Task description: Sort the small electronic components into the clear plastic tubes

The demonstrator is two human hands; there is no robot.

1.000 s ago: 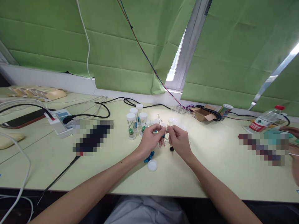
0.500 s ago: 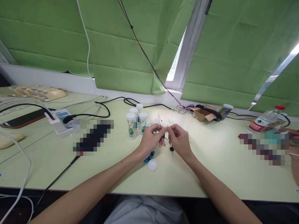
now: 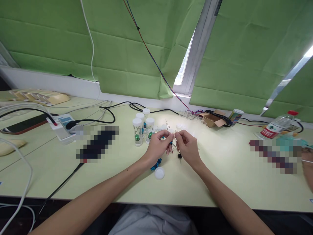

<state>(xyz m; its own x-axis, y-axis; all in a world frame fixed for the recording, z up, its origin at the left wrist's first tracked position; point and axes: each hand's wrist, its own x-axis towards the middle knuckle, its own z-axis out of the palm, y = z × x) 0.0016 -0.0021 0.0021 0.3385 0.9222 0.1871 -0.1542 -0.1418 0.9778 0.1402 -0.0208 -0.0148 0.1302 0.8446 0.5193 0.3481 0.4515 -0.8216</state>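
Mid-frame, my left hand (image 3: 158, 143) and right hand (image 3: 187, 145) pinch a tiny piece (image 3: 174, 134), grip closed, shape unclear. Below lies a round white lid (image 3: 159, 173) near a glossy blue part (image 3: 156, 164).

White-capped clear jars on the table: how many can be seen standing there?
4, clustered beside the left hand: front-left jar, front-right jar, middle jar just behind those, and rearmost jar. Others may be hidden behind that hand.

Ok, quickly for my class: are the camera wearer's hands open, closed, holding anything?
Left hand: closed in a pinch; what it holds is too small to tell.
Right hand: also pinched closed; held item unclear.
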